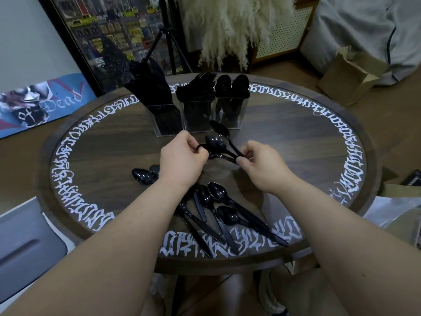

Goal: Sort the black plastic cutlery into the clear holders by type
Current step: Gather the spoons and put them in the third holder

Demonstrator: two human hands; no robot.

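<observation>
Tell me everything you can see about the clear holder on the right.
The right holder is a clear, square-sided plastic tub standing upright at the far side of the round table, last in a row of three. It is packed with black plastic spoons, handles down, bowls fanning above its rim. Neither hand touches it.

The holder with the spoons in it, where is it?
The spoon holder stands at the table's far side, rightmost of three clear holders, beside the fork holder.

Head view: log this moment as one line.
left hand: grips spoons | right hand: pinches spoon handles | loose spoons: on table | holders: three, filled
</observation>
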